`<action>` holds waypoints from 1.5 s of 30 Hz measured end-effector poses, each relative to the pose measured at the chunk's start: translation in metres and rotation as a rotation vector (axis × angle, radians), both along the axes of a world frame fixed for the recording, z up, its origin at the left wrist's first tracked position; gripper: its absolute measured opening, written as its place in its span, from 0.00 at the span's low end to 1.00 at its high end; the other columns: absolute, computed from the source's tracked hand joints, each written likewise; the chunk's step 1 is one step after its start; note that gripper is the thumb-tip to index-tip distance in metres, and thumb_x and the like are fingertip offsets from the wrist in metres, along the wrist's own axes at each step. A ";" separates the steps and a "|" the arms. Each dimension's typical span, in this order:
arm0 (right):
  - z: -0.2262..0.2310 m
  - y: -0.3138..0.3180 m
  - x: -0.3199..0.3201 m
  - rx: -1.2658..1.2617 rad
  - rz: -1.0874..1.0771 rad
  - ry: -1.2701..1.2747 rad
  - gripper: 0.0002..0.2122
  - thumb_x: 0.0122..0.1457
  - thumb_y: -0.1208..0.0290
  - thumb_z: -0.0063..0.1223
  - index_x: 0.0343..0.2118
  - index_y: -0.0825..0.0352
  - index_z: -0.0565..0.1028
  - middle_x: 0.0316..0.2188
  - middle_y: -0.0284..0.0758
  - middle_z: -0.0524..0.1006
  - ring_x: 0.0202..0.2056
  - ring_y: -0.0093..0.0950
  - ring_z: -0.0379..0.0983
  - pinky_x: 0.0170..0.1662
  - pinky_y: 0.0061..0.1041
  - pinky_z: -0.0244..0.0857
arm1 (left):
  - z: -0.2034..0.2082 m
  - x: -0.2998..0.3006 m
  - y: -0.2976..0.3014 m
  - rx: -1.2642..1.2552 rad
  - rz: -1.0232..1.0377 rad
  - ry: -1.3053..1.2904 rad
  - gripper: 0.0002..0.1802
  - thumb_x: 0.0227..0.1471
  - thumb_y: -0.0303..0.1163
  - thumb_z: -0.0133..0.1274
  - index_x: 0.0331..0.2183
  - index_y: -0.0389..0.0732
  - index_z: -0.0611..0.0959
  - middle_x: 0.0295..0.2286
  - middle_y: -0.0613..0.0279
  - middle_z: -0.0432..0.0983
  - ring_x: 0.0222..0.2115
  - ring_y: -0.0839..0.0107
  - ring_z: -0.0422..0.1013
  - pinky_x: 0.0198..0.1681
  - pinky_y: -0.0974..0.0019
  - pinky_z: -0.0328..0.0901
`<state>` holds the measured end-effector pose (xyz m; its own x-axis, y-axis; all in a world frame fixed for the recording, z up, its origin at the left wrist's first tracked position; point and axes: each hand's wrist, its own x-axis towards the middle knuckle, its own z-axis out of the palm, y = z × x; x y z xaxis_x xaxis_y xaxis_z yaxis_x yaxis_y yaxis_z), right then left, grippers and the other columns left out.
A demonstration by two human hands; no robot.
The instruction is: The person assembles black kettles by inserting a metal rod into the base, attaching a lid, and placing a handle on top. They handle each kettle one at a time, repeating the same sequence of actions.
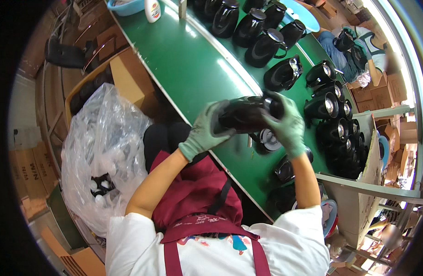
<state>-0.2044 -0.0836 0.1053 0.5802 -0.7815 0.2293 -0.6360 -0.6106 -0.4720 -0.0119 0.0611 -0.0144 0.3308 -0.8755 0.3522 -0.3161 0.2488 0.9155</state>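
A glossy black jug [244, 115] lies sideways in the air between my gloved hands, slightly blurred. My left hand [203, 130], in a pale green glove, wraps round one end of it. Around the other end close the fingers of my right hand [288, 125], gloved alike. Beneath the jug, on the green table [174, 60], is a round grey and black part [268, 139], partly covered by my right hand. Just beyond my hands stands another black jug [283, 73] with its top tilted into view.
More black jugs [263, 48] stand at the far side, several with shiny round openings [329, 106] at right. A white bottle [152, 11] is at far left. Beside me sits a clear plastic bag [103, 152] of parts. Another person [358, 55] works across the table. A metal rail [372, 186] crosses at right.
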 end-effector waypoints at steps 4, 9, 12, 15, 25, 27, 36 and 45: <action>0.018 -0.044 -0.099 0.085 -0.171 -0.262 0.23 0.55 0.64 0.68 0.53 0.64 0.77 0.42 0.39 0.80 0.44 0.32 0.78 0.50 0.30 0.71 | -0.009 0.006 -0.088 0.137 0.189 0.269 0.25 0.63 0.32 0.57 0.58 0.35 0.72 0.49 0.55 0.72 0.50 0.67 0.72 0.54 0.64 0.70; 0.008 -0.105 -0.159 -0.200 -0.363 0.068 0.26 0.54 0.53 0.69 0.49 0.66 0.75 0.41 0.45 0.79 0.41 0.43 0.77 0.48 0.38 0.70 | -0.014 -0.086 -0.250 0.463 0.138 -0.012 0.56 0.41 0.69 0.63 0.59 0.36 0.70 0.54 0.40 0.68 0.56 0.45 0.67 0.60 0.49 0.64; -0.016 -0.129 -0.147 -0.231 -0.532 0.114 0.31 0.51 0.46 0.69 0.49 0.66 0.75 0.42 0.48 0.79 0.43 0.48 0.77 0.48 0.42 0.70 | -0.008 -0.130 -0.303 0.826 0.004 -0.085 0.48 0.45 0.64 0.62 0.59 0.42 0.74 0.61 0.41 0.62 0.60 0.43 0.63 0.63 0.47 0.61; -0.055 -0.175 -0.145 -0.144 -0.543 0.173 0.36 0.50 0.41 0.67 0.55 0.64 0.72 0.48 0.52 0.75 0.48 0.52 0.75 0.49 0.46 0.70 | -0.011 -0.138 -0.310 0.851 -0.054 0.075 0.41 0.43 0.59 0.66 0.56 0.53 0.78 0.60 0.44 0.64 0.60 0.42 0.63 0.63 0.48 0.62; -0.098 -0.233 -0.103 -0.042 -0.684 0.315 0.44 0.54 0.36 0.60 0.70 0.56 0.61 0.52 0.62 0.68 0.50 0.58 0.72 0.53 0.50 0.69 | -0.051 -0.132 -0.301 0.809 -0.053 -0.061 0.46 0.41 0.65 0.67 0.58 0.51 0.78 0.61 0.38 0.62 0.57 0.41 0.67 0.60 0.48 0.66; -0.108 -0.233 -0.106 -0.142 -0.608 0.331 0.46 0.53 0.37 0.61 0.71 0.55 0.59 0.51 0.61 0.69 0.52 0.58 0.70 0.54 0.51 0.67 | -0.057 -0.132 -0.304 0.632 0.000 -0.003 0.34 0.48 0.54 0.67 0.53 0.47 0.80 0.59 0.36 0.64 0.53 0.41 0.71 0.55 0.47 0.69; -0.119 -0.224 -0.141 -0.209 -0.595 0.229 0.44 0.57 0.43 0.62 0.70 0.61 0.58 0.52 0.55 0.77 0.51 0.53 0.76 0.53 0.46 0.69 | -0.011 -0.018 -0.230 0.200 -0.102 0.880 0.15 0.59 0.34 0.63 0.44 0.47 0.75 0.36 0.69 0.76 0.35 0.75 0.75 0.37 0.68 0.75; -0.140 -0.315 -0.139 -0.382 -0.399 0.052 0.34 0.56 0.38 0.61 0.58 0.60 0.76 0.46 0.45 0.80 0.40 0.47 0.81 0.43 0.43 0.78 | -0.021 0.016 -0.026 0.342 0.230 -0.110 0.18 0.49 0.36 0.60 0.44 0.47 0.84 0.39 0.42 0.74 0.42 0.43 0.71 0.49 0.46 0.67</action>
<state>-0.3436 -0.3988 -0.0344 0.2743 -0.8102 0.5181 -0.8697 -0.4388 -0.2258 0.0043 0.0352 -0.0358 0.5076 -0.8560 0.0983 -0.4281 -0.1516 0.8909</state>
